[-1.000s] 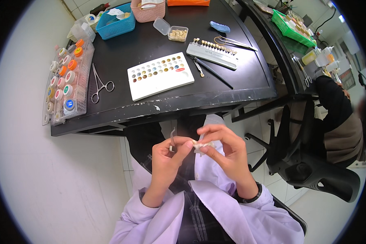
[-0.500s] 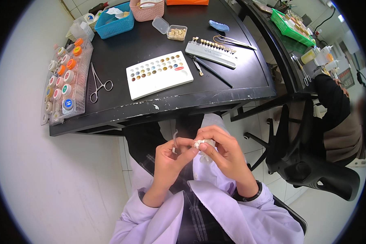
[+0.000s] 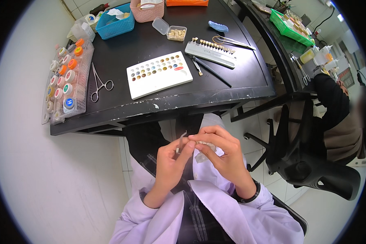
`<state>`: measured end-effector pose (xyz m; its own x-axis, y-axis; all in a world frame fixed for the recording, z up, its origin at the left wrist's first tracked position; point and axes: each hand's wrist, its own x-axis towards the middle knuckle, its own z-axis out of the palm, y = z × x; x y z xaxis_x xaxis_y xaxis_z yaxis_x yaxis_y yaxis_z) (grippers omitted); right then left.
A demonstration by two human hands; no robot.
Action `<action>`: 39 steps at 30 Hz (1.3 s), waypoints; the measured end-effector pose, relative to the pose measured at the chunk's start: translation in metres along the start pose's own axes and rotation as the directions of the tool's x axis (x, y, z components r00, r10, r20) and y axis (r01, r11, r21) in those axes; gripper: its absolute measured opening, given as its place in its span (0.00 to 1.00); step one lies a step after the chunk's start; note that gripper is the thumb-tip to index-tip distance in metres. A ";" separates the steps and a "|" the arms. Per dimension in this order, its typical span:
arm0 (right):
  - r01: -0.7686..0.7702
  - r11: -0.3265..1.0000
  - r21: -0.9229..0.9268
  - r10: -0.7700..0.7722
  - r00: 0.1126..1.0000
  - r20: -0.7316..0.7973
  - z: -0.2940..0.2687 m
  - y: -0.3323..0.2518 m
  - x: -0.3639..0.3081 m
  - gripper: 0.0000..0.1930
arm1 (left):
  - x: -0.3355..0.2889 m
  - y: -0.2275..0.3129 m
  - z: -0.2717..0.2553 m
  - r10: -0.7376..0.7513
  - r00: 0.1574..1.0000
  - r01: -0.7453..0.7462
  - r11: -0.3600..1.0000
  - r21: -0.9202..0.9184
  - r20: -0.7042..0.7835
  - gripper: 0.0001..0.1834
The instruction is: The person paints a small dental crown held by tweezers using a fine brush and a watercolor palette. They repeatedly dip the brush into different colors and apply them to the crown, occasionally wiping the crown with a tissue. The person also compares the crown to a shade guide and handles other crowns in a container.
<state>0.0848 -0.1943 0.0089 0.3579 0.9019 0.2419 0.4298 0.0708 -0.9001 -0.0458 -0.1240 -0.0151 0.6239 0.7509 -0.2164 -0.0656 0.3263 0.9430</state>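
Now, your right hand [image 3: 223, 153] pinches the white-and-translucent tooth-arch piece [image 3: 201, 158], at four o'clock from the nearly closed fingertips of your left hand [image 3: 169, 160], which holds a slim curved grey tool [image 3: 181, 142]; the piece's long axis is half hidden.

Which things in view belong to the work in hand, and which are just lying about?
In use, judging by the hands:
pale dental model, in the right hand
thin curved strip, in the left hand

Lying untouched, though some may serve:
tooth shade guide
white mixing palette
ring-handled forceps
tweezers
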 end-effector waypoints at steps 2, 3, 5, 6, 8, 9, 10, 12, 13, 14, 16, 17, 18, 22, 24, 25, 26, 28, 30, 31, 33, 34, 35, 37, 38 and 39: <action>0.042 0.999 -0.027 -0.042 0.999 0.000 0.001 0.002 0.002 0.13 | 0.002 0.003 -0.001 -0.051 0.999 0.051 0.996 -0.071 0.013 0.10; 0.066 0.997 -0.042 -0.066 0.998 0.001 0.001 0.003 0.002 0.13 | 0.002 0.001 0.000 -0.019 1.000 0.019 0.998 -0.067 -0.006 0.10; -0.001 0.990 0.142 0.002 1.000 -0.006 0.004 0.012 -0.001 0.14 | 0.003 -0.002 0.001 0.043 0.998 -0.046 0.997 -0.059 -0.043 0.10; -0.035 0.972 0.232 0.036 0.999 -0.003 0.005 0.016 -0.002 0.14 | 0.003 -0.001 0.001 0.032 0.999 -0.033 0.999 -0.029 -0.041 0.10; -0.082 0.948 0.308 0.107 0.992 -0.066 0.005 0.021 -0.002 0.14 | 0.001 0.003 0.000 0.007 0.999 -0.006 0.999 0.033 -0.040 0.10; -0.105 0.932 0.347 0.146 0.985 -0.095 0.004 0.022 -0.003 0.14 | 0.001 0.004 0.000 0.008 0.999 -0.007 1.000 0.021 -0.039 0.10; -0.128 0.924 0.359 0.170 0.981 -0.089 0.001 0.020 -0.003 0.14 | 0.002 0.006 0.000 0.008 0.999 -0.008 1.000 0.008 -0.037 0.10; -0.169 0.908 0.383 0.214 0.974 -0.079 -0.006 0.011 0.000 0.13 | 0.003 0.007 0.000 0.007 0.999 -0.007 1.000 -0.009 -0.033 0.09; -0.129 0.909 0.395 0.187 0.976 -0.111 -0.004 0.010 -0.001 0.13 | 0.003 0.007 0.000 0.001 1.000 -0.002 1.000 -0.014 -0.030 0.09; -0.091 0.910 0.405 0.163 0.975 -0.148 0.000 0.009 -0.003 0.12 | 0.003 0.006 0.001 -0.007 1.000 0.006 1.000 -0.018 -0.024 0.09; -0.021 0.934 0.356 0.103 0.971 -0.214 0.008 0.010 -0.005 0.11 | 0.001 0.002 0.004 -0.061 0.998 0.062 0.993 -0.099 0.007 0.08; 0.010 0.955 0.298 0.064 0.969 -0.239 0.013 0.016 -0.006 0.11 | 0.000 0.000 0.004 -0.087 0.996 0.089 0.986 -0.138 0.021 0.08; 0.041 0.970 0.238 0.023 0.965 -0.261 0.018 0.019 -0.006 0.11 | 0.001 -0.002 0.003 -0.085 0.996 0.087 0.980 -0.176 0.021 0.07; 0.139 0.988 0.063 -0.117 0.954 -0.275 0.024 0.019 -0.001 0.10 | 0.004 -0.011 0.000 -0.098 0.995 0.101 0.943 -0.318 0.025 0.07; 0.184 0.983 -0.011 -0.181 0.953 -0.243 0.022 0.016 0.001 0.09 | 0.003 -0.012 -0.002 -0.118 0.993 0.121 0.924 -0.362 0.032 0.07; 0.207 0.977 -0.047 -0.212 0.951 -0.225 0.021 0.014 0.002 0.09 | 0.004 -0.011 -0.003 -0.123 0.992 0.126 0.920 -0.372 0.032 0.07; 0.217 0.974 -0.063 -0.225 0.958 -0.177 0.019 0.012 0.003 0.09 | 0.005 -0.011 -0.004 -0.126 0.991 0.130 0.915 -0.382 0.035 0.07; 0.241 0.966 -0.091 -0.249 0.965 -0.080 0.011 0.012 0.002 0.10 | 0.005 -0.009 -0.003 -0.147 0.989 0.147 0.901 -0.408 0.030 0.08; 0.117 0.981 0.155 -0.102 0.989 -0.103 0.007 0.014 0.000 0.11 | 0.005 -0.005 -0.002 -0.157 0.986 0.169 0.891 -0.421 0.064 0.09; 0.054 0.959 0.277 -0.027 0.995 -0.100 0.004 0.015 -0.001 0.12 | 0.006 -0.003 -0.002 -0.157 0.983 0.183 0.888 -0.421 0.097 0.09; -0.064 0.873 0.484 0.156 0.976 -0.153 -0.001 0.015 -0.003 0.12 | 0.005 -0.001 -0.003 -0.161 0.977 0.207 0.883 -0.422 0.142 0.09; -0.111 0.806 0.581 0.249 0.954 -0.164 -0.003 0.013 -0.004 0.12 | 0.006 0.000 -0.004 -0.162 0.974 0.214 0.881 -0.423 0.155 0.08; -0.113 0.808 0.578 0.237 0.961 -0.143 -0.005 0.012 -0.002 0.12 | 0.006 0.000 -0.004 -0.164 0.972 0.222 0.879 -0.422 0.169 0.08; -0.056 0.882 0.469 0.097 0.993 -0.065 -0.001 0.012 0.000 0.11 | 0.003 -0.003 -0.002 -0.126 0.981 0.174 0.909 -0.380 0.147 0.08; -0.018 0.911 0.413 0.029 0.999 -0.019 0.002 0.012 0.001 0.11 | 0.003 -0.005 -0.001 -0.105 0.985 0.148 0.922 -0.358 0.137 0.08; -0.043 0.906 0.422 0.050 0.999 -0.004 0.003 0.011 0.001 0.12 | 0.003 -0.005 -0.002 -0.084 0.987 0.129 0.928 -0.350 0.140 0.08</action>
<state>0.0877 -0.1918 -0.0018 0.3820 0.9026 0.1984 0.0240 0.2049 -0.9785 -0.0450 -0.1222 -0.0214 0.7303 0.6328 -0.2573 -0.2527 0.6001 0.7589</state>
